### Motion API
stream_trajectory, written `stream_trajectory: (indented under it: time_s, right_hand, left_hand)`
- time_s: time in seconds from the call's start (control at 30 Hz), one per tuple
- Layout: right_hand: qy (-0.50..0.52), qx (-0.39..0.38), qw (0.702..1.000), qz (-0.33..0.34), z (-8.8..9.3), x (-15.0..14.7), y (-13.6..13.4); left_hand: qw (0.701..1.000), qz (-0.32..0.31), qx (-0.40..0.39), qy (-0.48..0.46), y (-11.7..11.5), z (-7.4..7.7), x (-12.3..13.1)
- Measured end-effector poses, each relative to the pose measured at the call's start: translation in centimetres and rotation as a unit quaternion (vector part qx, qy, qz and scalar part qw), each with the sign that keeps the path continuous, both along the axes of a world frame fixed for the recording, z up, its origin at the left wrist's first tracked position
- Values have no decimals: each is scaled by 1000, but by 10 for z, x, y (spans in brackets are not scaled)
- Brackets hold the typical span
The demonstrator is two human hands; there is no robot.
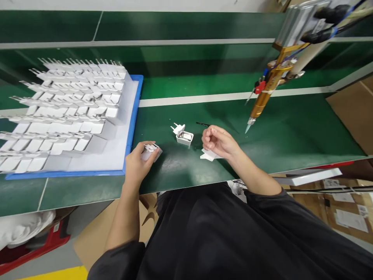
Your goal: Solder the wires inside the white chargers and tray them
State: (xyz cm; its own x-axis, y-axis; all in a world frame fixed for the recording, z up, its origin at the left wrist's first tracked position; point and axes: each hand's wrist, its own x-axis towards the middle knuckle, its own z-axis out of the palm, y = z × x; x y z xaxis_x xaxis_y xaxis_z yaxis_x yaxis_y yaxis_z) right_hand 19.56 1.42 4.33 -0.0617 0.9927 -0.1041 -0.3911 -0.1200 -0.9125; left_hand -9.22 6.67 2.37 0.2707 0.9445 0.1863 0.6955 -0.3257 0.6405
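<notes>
My left hand is closed round a white plug part near the front edge of the green bench, just right of the blue tray. My right hand rests loosely curled, fingers pinched together; what they hold, if anything, is too small to name. Under its wrist lies a small white paper piece. Between the hands stands a white charger housing, open on top, with a white two-pin plug piece leaning at its far left. A thin dark stick lies behind it.
The blue tray holds several stacked rows of white plug parts on white sheets. A gold dispensing nozzle hangs tilted over the bench at the right, tip just above the surface. Cardboard boxes stand to the right, a red bin below left.
</notes>
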Motion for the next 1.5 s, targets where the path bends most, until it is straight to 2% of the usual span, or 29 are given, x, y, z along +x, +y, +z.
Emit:
stream_trajectory:
  time_s: [0.07, 0.13, 0.2, 0.27, 0.3, 0.33, 0.4, 0.43, 0.5, 0.53, 0.63, 0.73, 0.87, 1.0, 1.1, 1.17, 1.2, 1.27, 1.37, 1.43, 1.5]
  right_hand:
    - [51, 13, 998, 16, -1, -8, -2]
    - [142, 72, 985, 65, -2, -15, -3]
    - [236, 159, 948, 140, -4, -20, -3]
    - [272, 215, 918, 195, -4, -20, -3]
    - [254, 214, 921, 203, -3, -19, -3]
    - [213, 195, 937, 195, -1, -17, -2]
    - [62, 130, 983, 114, 2, -11, 3]
    - [-36, 101, 993, 53, 3, -8, 7]
    - [-211, 71, 974, -47, 2, -3, 20]
    - [-265, 61, 961, -58, 0, -2, 27]
    - [-310, 11, 951, 13, -13, -6, 46]
    - [-274, -25, 959, 65, -25, -15, 55]
    - [-211, -48, 973, 80, -31, -22, 54]
    - [-152, -59, 985, 61, -27, -17, 52]
    - [-101, -58, 993, 11, -20, -8, 50]
    - [2, -21, 1000, -13, -13, -5, 48]
    - [67, 15, 998, -3, -10, -4, 46]
    - [175, 108, 976, 69, -5, -5, 44]
    - [217, 227, 927, 205, -2, -8, 43]
    - [222, 265, 905, 246, -3, -9, 43]
    - [223, 278, 897, 260, -4, -10, 41]
  left_hand:
    - [1000, -1, 9, 3, 3, -1, -1]
    - [1000, -3, 16, 6, 5, -2, -1]
    - [1000, -6, 19, 8, 6, -2, -1]
    - [1000, -7, 16, 6, 7, -3, -1]
    - [1000, -6, 14, 3, 7, -4, -1]
    - [1000, -6, 12, -1, 7, -4, -1]
    - [1000, -10, 12, -5, 6, -5, 0]
    - [1000, -13, 15, -6, 6, -6, 0]
    - [999, -19, 25, -7, 6, -8, 1]
    - [999, -21, 28, -9, 5, -9, 1]
    - [999, -23, 35, -20, 4, -11, 1]
    - [999, -29, 35, -25, 3, -11, 1]
    - [999, -25, 33, -15, 2, -11, 1]
    - [999, -24, 36, -18, 2, -13, 2]
    - [999, -19, 38, -14, 2, -14, 3]
    - [999, -15, 43, -16, 2, -15, 2]
    - [999, -14, 47, -18, 2, -16, 2]
    - [998, -15, 53, -22, 3, -17, 1]
    - [998, -20, 60, -22, 6, -21, -1]
    - [998, -20, 60, -21, 7, -22, -1]
    - [998, -12, 59, -22, 7, -22, -1]
